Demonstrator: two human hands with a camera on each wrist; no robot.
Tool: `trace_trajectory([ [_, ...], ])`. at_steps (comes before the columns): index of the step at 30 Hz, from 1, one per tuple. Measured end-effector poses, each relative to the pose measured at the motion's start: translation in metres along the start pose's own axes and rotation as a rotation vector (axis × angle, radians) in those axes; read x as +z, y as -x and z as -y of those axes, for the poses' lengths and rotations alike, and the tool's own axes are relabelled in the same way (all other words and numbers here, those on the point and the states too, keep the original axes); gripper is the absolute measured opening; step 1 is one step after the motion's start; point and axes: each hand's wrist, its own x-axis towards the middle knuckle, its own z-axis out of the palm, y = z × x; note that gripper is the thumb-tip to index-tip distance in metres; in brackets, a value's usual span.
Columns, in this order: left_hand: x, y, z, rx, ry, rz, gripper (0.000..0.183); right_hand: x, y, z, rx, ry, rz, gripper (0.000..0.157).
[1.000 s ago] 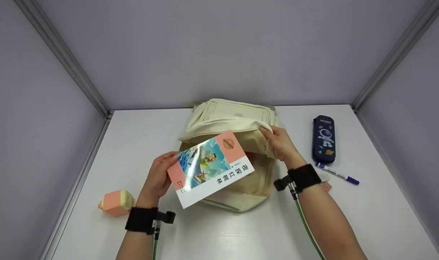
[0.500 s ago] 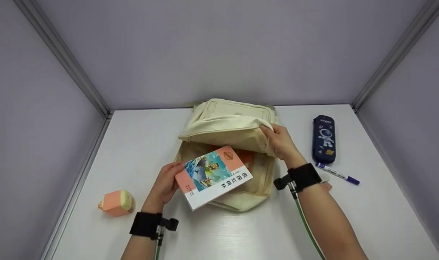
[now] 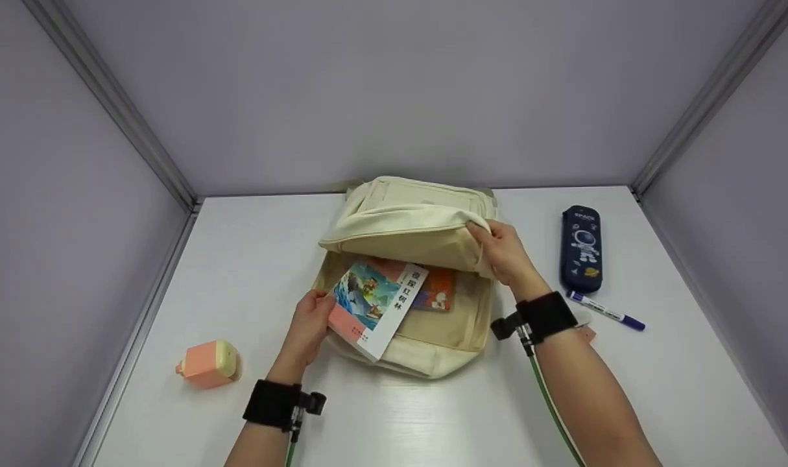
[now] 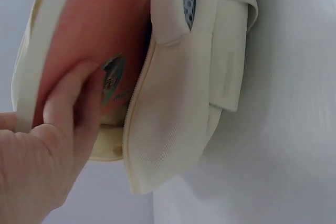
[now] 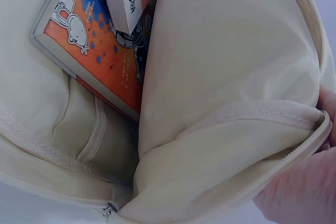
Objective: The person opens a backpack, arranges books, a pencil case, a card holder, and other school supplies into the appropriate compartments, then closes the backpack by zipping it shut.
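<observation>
A cream backpack (image 3: 432, 353) lies on the table with its main compartment unzipped. My left hand (image 3: 309, 324) grips the left edge of a pink and white book (image 3: 371, 301) with a sea picture on its cover. The book is tilted, its far end under the raised flap. In the left wrist view, fingers (image 4: 65, 95) curl against the book's pink back. My right hand (image 3: 505, 253) pinches the edge of the flap (image 3: 400, 243) and holds it up. Inside the bag lies an orange and blue book (image 5: 100, 45), partly covered by the pink and white one.
A navy pencil case (image 3: 582, 250) with space pictures lies at the right, with a blue-capped marker (image 3: 606, 311) just below it. A small pink and white item (image 3: 587, 332) is partly hidden by the right forearm. A pink and yellow bottle (image 3: 209, 364) lies at the left.
My left hand has moved right and the pink and white book has turned and gone down into the bag's opening. The flap is slightly higher, and the orange and blue book shows more.
</observation>
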Motion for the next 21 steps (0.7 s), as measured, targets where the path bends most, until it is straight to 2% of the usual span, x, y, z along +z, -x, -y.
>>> trace_trajectory([
  [4,-0.002,0.003,-0.002,0.0,-0.257,0.029,0.037,0.0,0.0,0.001,0.005,0.011,-0.001,0.031],
  [6,-0.005,0.005,-0.003,-0.011,-0.323,0.05,0.04,0.0,0.0,0.001,0.012,0.012,-0.001,0.032],
  [8,-0.009,0.006,-0.005,-0.014,-0.344,0.074,0.043,-0.001,0.0,0.001,0.015,0.02,0.001,0.033],
  [11,-0.015,0.009,-0.009,-0.003,-0.3,0.129,0.048,-0.001,0.0,0.001,0.013,0.033,-0.003,0.034],
  [15,-0.022,0.012,-0.011,-0.006,-0.184,0.188,0.046,-0.001,0.0,0.002,0.015,0.012,0.014,0.033],
  [18,-0.02,0.012,-0.009,-0.015,-0.116,0.182,0.039,0.0,0.0,0.002,0.013,-0.012,0.029,0.033],
  [21,-0.012,0.011,-0.004,-0.011,-0.068,0.158,0.032,0.0,0.0,0.004,0.006,-0.015,0.038,0.034],
])
